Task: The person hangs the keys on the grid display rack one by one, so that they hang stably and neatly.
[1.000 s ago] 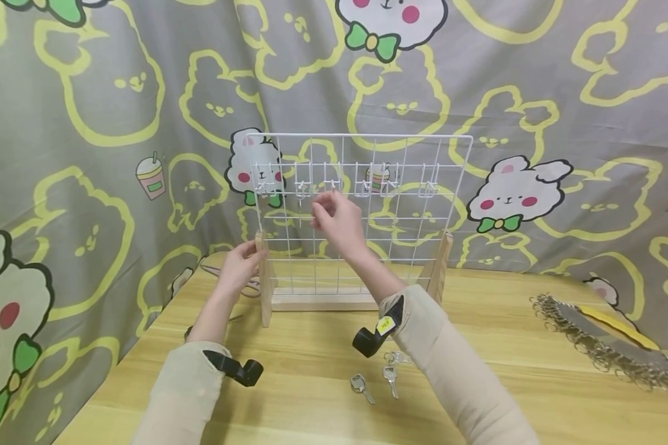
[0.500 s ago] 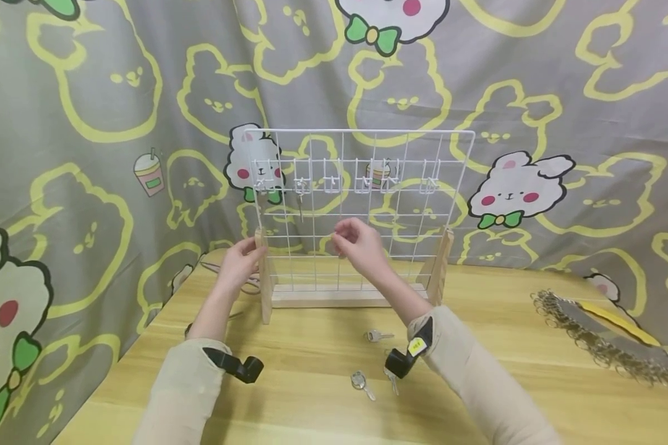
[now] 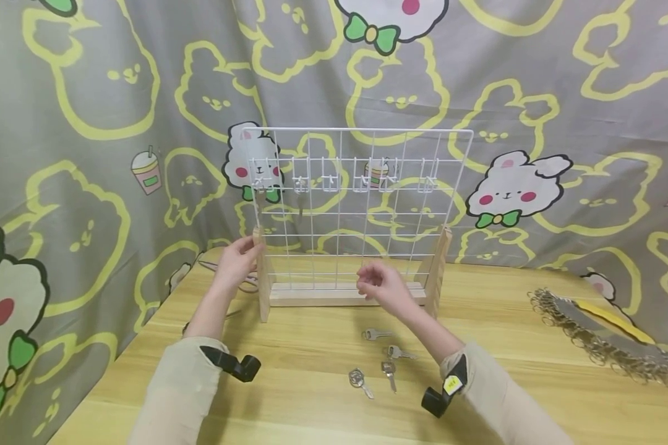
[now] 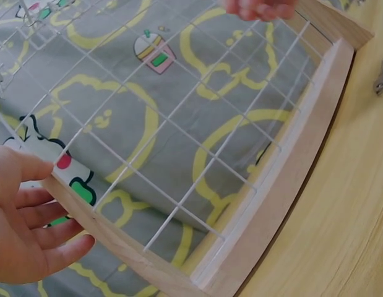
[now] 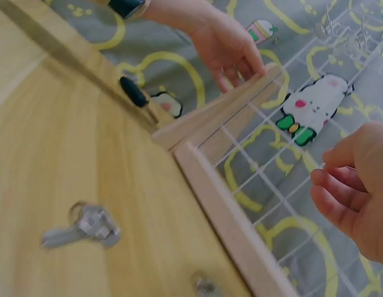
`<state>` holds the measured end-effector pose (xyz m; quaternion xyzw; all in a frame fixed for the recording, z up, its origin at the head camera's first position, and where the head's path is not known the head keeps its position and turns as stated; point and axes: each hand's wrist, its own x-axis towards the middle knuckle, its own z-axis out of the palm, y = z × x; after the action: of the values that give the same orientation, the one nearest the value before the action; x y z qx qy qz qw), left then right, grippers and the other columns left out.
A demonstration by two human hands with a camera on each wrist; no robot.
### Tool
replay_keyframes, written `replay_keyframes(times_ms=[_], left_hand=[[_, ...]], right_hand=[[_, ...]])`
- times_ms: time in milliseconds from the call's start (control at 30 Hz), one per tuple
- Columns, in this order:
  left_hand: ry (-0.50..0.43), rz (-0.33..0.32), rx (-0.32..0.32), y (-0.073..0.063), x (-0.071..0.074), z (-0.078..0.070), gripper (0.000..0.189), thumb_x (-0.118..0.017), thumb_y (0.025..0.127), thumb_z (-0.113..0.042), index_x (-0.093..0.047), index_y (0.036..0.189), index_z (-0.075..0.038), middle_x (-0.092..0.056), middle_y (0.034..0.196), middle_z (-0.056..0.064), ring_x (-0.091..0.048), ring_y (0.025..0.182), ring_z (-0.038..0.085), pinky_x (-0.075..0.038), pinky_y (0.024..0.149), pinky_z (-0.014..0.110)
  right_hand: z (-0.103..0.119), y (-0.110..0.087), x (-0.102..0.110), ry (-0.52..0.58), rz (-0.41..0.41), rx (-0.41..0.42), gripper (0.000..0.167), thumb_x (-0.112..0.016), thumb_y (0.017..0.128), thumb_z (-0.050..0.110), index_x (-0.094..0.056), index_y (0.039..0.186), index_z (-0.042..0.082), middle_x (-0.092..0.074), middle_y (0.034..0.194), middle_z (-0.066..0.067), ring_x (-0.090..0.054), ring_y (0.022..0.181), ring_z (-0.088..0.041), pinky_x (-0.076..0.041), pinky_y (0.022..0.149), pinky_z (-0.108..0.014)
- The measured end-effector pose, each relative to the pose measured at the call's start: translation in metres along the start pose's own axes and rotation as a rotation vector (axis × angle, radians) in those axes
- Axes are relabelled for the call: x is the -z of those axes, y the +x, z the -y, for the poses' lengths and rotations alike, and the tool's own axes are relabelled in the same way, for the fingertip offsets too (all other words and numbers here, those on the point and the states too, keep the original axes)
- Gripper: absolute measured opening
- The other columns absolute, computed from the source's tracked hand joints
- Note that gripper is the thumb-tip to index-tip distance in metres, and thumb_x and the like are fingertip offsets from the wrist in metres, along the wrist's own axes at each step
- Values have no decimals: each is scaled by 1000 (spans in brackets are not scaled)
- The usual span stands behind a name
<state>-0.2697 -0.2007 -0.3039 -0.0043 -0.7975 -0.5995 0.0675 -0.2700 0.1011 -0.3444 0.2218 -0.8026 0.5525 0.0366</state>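
A white wire grid rack (image 3: 340, 213) stands upright on a wooden base (image 3: 334, 296). My left hand (image 3: 235, 264) grips its left wooden side post (image 3: 261, 278), thumb on one side and fingers on the other in the left wrist view. My right hand (image 3: 386, 288) is in the air before the rack's lower right, fingers loosely curled around nothing. White hooks (image 3: 331, 180) line the upper grid; from the two leftmost hang a key (image 3: 260, 201) and another key (image 3: 301, 204). Several keys lie on the table, among them a round-headed key (image 3: 360, 382) and a key (image 3: 376, 334) nearest the base.
At the right, a bundle of many metal rings (image 3: 601, 340) lies beside a yellow strip (image 3: 618, 321) on the wooden table (image 3: 501, 346). Scissors (image 3: 250, 284) lie behind the left post. A patterned grey curtain (image 3: 512, 123) hangs behind the rack.
My right hand has come down from the hooks, moving right and towards me, off the grid's upper part. Keys its arm covered now show. My left hand stays on the post.
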Motion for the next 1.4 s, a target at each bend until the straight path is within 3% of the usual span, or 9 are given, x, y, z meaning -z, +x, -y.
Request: replay_keyframes(times_ms=[200,467,633,833,1400], left_hand=[[2,1,3,0,0,0,51,-46,98,-20,-31,141,3,-35,142,22,-37,127,36,-39,101,46],[16,1,11,0,-1,-3,53,-45,99,-22,-29,142,3,-33,144,22,-36,128,36,-38,101,45],[26,-9,16,1,-1,-3,53,-46,98,-22,-28,142,3,-34,143,22,-37,127,36,-39,101,44],[54,-8,-12,1,0,-2,51,-45,98,-20,-31,141,4,-34,142,23,-37,127,37,-40,100,44],[50,-10,-20,1,0,1,50,-44,99,-19,-31,140,6,-35,141,24,-37,127,37,-42,98,44]], right_hand=[[-24,-20,1,-41,48,-69,26,-63,80,-5,-57,104,-9,-61,89,-13,-57,76,-16,-54,64,-25],[-44,-41,-3,-143,131,-66,23,-66,77,-2,-59,98,-7,-60,84,-5,-57,76,-15,-51,68,-22],[-54,-47,-9,-207,165,-57,19,-68,74,-3,-60,92,-3,-59,78,-1,-55,72,-13,-49,65,-22],[-63,-51,-12,-236,162,-58,16,-71,72,-2,-62,85,3,-57,75,2,-53,69,-11,-47,61,-21],[-70,-52,-15,-396,126,68,9,-73,74,1,-67,72,7,-54,77,4,-48,66,-5,-44,58,-19]])
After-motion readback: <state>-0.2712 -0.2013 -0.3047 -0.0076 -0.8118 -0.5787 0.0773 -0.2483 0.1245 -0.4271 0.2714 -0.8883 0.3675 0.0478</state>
